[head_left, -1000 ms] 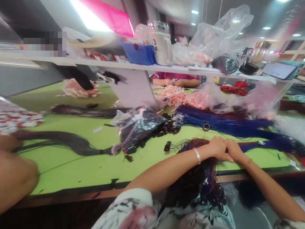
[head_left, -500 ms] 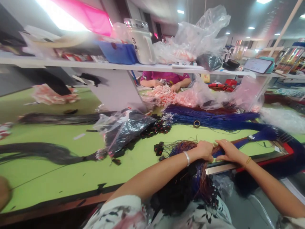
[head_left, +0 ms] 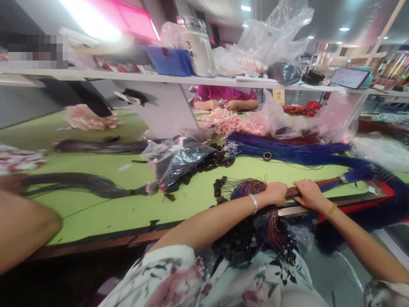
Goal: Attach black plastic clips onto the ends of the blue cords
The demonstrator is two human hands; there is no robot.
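A thick bundle of brown and blue wires [head_left: 324,184] runs across the table's front edge. My left hand [head_left: 276,194] is wrapped round it, where wires fan out to the left and hang down in front of me. Close on the right, my right hand [head_left: 309,194] closes over the same bundle. Small black connectors [head_left: 219,187] end the wires lying left of my left hand. More black connectors [head_left: 236,238] hang by my lap. A brown tape ring [head_left: 267,156] lies behind my hands.
Blue wires [head_left: 287,153] lie behind my hands; a plastic bag of black parts [head_left: 182,160] and grey wires [head_left: 86,183] are left. A shelf [head_left: 223,81] crosses above. Another person's arm [head_left: 25,226] is at far left; a person in magenta [head_left: 226,96] sits opposite.
My left hand has closed more tightly round the bundle, and my right fingers have curled over it. The other person's arm at far left reaches further in. The view has shifted slightly.
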